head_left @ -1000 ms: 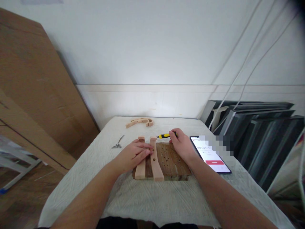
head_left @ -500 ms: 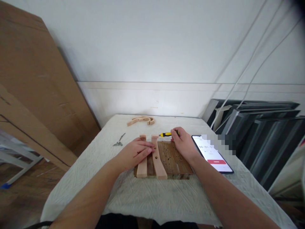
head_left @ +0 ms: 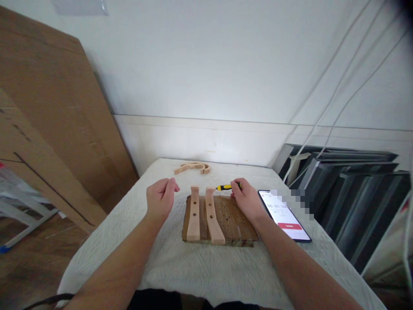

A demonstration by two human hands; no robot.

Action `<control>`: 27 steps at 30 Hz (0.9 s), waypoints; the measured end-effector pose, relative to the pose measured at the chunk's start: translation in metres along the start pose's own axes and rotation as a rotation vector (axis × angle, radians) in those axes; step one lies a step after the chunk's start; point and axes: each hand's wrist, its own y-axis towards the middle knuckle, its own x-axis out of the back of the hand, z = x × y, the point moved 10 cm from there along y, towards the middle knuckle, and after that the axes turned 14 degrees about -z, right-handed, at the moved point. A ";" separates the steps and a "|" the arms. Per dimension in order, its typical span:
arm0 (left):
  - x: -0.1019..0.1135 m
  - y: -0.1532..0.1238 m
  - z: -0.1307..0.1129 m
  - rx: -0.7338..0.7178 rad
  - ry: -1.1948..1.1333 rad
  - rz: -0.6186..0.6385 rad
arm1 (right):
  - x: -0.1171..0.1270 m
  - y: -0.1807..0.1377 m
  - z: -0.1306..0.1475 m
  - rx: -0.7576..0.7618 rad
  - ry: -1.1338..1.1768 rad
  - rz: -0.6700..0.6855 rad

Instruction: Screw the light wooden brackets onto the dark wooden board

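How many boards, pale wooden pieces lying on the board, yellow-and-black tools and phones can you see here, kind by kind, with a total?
Wooden board: 1
Pale wooden pieces on it: 2
Yellow-and-black tool: 1
Phone: 1
Total: 5

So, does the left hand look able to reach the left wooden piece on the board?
Probably yes. The left hand is near the left wooden piece, with no obstacle visible between; the right hand is by the right edge of the board.
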 end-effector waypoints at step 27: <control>-0.027 -0.018 0.074 0.068 0.847 0.492 | 0.019 0.012 -0.017 0.072 0.096 -0.232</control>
